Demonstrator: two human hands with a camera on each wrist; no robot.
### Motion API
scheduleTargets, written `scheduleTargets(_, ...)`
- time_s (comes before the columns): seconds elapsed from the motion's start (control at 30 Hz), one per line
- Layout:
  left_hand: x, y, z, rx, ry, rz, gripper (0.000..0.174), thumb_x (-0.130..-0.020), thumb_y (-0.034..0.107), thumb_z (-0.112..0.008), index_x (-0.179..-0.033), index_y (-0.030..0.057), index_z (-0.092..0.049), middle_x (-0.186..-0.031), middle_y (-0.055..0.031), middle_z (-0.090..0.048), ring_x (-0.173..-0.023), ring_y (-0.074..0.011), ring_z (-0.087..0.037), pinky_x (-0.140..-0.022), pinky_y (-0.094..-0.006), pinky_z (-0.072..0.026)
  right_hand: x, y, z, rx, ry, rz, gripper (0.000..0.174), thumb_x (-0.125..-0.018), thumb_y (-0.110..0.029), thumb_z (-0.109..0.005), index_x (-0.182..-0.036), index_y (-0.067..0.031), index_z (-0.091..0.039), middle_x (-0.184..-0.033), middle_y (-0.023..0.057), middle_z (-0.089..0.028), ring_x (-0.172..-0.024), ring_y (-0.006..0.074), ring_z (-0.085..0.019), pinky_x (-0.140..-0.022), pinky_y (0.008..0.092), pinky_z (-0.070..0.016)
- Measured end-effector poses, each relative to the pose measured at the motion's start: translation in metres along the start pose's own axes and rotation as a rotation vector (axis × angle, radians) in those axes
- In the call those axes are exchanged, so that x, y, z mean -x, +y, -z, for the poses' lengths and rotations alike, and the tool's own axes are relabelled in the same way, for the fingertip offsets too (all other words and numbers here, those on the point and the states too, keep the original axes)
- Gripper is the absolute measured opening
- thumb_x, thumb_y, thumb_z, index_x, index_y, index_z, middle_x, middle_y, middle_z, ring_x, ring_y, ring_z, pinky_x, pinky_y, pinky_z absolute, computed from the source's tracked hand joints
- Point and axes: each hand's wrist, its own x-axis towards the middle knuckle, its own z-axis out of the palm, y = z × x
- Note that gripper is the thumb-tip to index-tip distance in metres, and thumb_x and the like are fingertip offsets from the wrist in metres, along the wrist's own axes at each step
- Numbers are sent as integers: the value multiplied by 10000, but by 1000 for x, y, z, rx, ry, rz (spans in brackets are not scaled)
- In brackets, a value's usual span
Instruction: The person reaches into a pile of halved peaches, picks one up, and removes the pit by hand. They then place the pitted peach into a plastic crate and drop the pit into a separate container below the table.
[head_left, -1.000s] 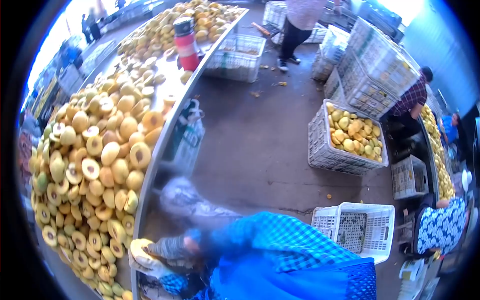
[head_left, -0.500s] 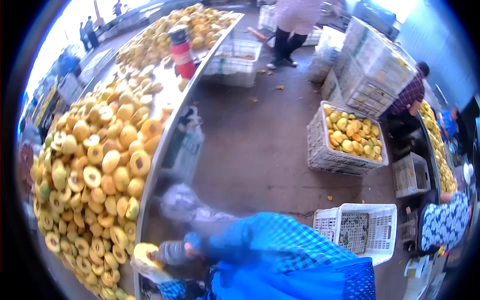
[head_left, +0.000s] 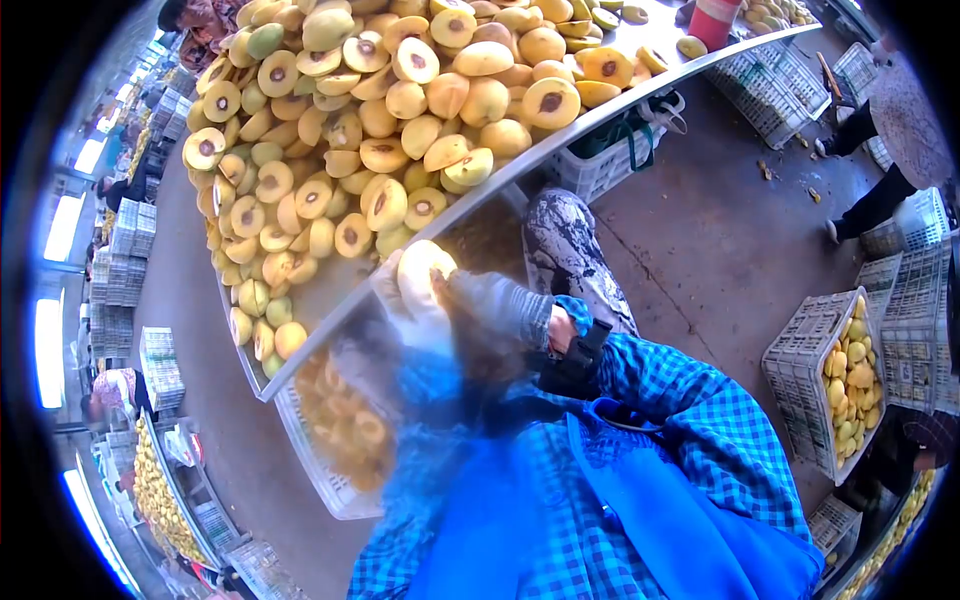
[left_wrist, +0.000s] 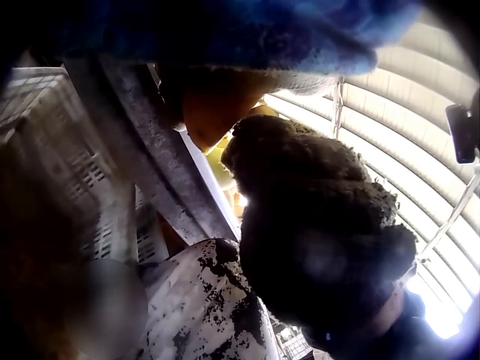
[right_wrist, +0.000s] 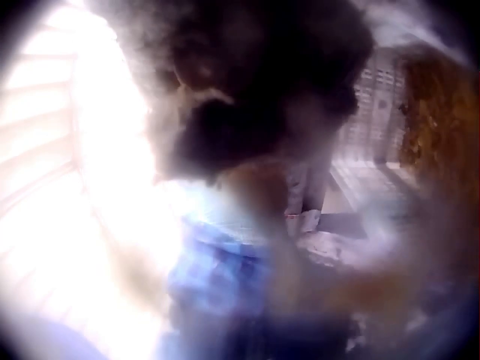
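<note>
In the head view, my left hand (head_left: 396, 310), in a whitish glove, holds a yellow peach half (head_left: 424, 272) near the metal table's edge. My right hand (head_left: 500, 308), in a grey knit glove, is right up at the peach's cut face, fingers curled. I cannot tell whether it grips a tool. In the left wrist view the peach (left_wrist: 217, 112) shows under the blue sleeve, next to the dark fist of the right hand (left_wrist: 315, 202). The right wrist view is blurred, with the dark knit glove (right_wrist: 262, 82) across its top.
A heap of peach halves (head_left: 400, 130) covers the table (head_left: 560, 150), many with the pit still in. Below the edge stands a white crate (head_left: 310, 450) of peach pieces. A crate of peaches (head_left: 810, 380) is on the floor at right; a person (head_left: 905, 130) stands beyond.
The head view has swung toward the table, so the heap now fills the top and the crate below shows. Both hands stay together at a peach half.
</note>
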Motion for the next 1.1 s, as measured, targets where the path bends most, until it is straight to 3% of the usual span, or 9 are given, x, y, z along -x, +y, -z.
scheduleTargets(0.1,1,-1,0,110,-1,98,291,-960,236,-404,-1059,-7,-532,-1046,-101,-550,-942,-190,-543,-851,-320,-447,0,0,-3,-60,97,-20,583,-895,-597,-400,-888,-65,-637,-571,99,-554,-422,228,-513,-404,375,-407)
scheduleTargets(0.27,-8,-3,9,281,-57,343,310,-963,256,-399,-1043,-7,-540,-1072,-107,-548,-967,-195,-533,-876,-330,-440,14,-2,7,553,150,548,340,-847,-191,-473,-1120,9,-502,-764,156,-586,-606,313,-587,-522,403,-461)
scheduleTargets(0.33,-4,-28,12,-95,25,113,299,-959,243,-400,-1030,-10,-542,-1075,-112,-554,-950,-196,-540,-863,-331,-448,20,-6,13,689,168,689,339,-836,-130,-483,-1142,16,-485,-793,164,-591,-639,324,-596,-539,406,-466)
scheduleTargets(0.47,-21,-13,23,-508,-326,-295,279,-954,200,-381,-1027,-15,-544,-1031,-118,-585,-898,-186,-563,-829,-315,-463,20,-12,15,431,17,405,302,-857,-141,-462,-1116,9,-500,-821,171,-596,-667,317,-603,-571,398,-483)
scheduleTargets(0.53,-19,6,10,-11,-241,60,279,-951,197,-381,-1023,-17,-545,-980,-113,-599,-866,-177,-572,-814,-306,-467,16,-13,13,165,-45,105,292,-865,-142,-456,-1110,8,-505,-856,171,-602,-682,317,-607,-593,393,-494)
scheduleTargets(0.73,-29,27,5,267,-334,203,302,-945,219,-381,-1017,-27,-542,-941,-114,-614,-849,-172,-591,-802,-301,-477,-12,50,27,344,109,865,310,-903,-114,-410,-1177,-6,-509,-910,134,-619,-705,281,-621,-646,347,-514)
scheduleTargets(0.83,-35,24,8,227,-390,177,321,-946,226,-371,-1022,-36,-540,-950,-128,-621,-851,-181,-602,-797,-301,-486,3,37,20,-444,-9,312,270,-876,-278,-565,-1059,-85,-608,-836,42,-633,-641,122,-577,-543,237,-488)
scheduleTargets(0.97,-37,21,-1,330,-221,182,309,-941,202,-381,-1034,-46,-541,-954,-141,-625,-864,-195,-609,-791,-303,-497,20,-47,24,-392,-52,-234,471,-818,-598,-563,-851,-133,-626,-574,-11,-521,-431,96,-476,-363,243,-377)
scheduleTargets(1.1,-36,19,-1,22,-119,-114,268,-923,143,-417,-1076,-46,-529,-989,-138,-615,-918,-202,-600,-818,-313,-495,7,-28,14,-279,-12,-180,510,-850,-626,-479,-810,-139,-625,-532,21,-502,-397,133,-465,-346,302,-358)
